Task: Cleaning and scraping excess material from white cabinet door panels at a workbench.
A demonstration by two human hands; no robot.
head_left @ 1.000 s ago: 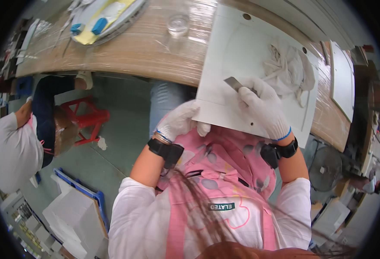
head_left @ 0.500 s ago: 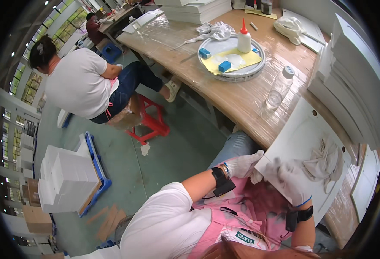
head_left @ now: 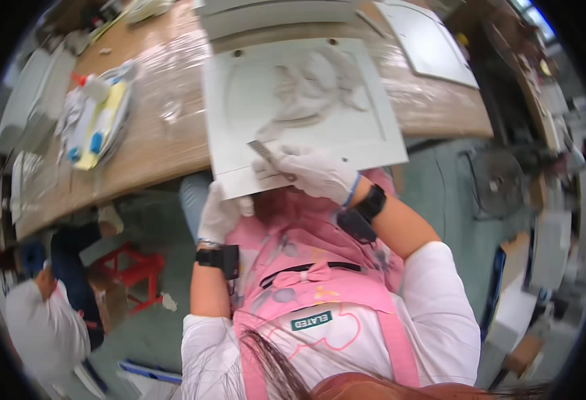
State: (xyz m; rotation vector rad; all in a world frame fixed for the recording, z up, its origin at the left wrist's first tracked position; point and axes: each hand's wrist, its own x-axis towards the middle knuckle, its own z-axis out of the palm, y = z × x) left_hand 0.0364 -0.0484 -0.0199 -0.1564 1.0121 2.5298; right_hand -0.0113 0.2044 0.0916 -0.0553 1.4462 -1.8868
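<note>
A white panel (head_left: 239, 120) with small round holes lies partly on the table, its near edge reaching out over my lap. My gloved left hand (head_left: 221, 212) grips the panel's near left corner, thumb along the edge. In my gloved right hand (head_left: 316, 175) is a small flat grey metal blade, perhaps a scraper (head_left: 261, 151), tilted over the panel's near part. The fingers are closed round its lower end. A crumpled whitish cloth (head_left: 319, 83) lies on the panel beyond my right hand.
On the film-covered table (head_left: 166, 133), a round tray (head_left: 127, 100) at left holds a red-tipped bottle (head_left: 94, 88) and blue blocks. White boards (head_left: 273, 17) stand behind the panel; another panel (head_left: 429, 43) lies far right. A seated person (head_left: 46, 327) and red stool (head_left: 131, 270) are at lower left.
My view has turned right, so the table and panel now lie straight ahead. The grey blade in my right hand now shows; earlier that hand was blurred. My left hand still holds the panel's edge.
</note>
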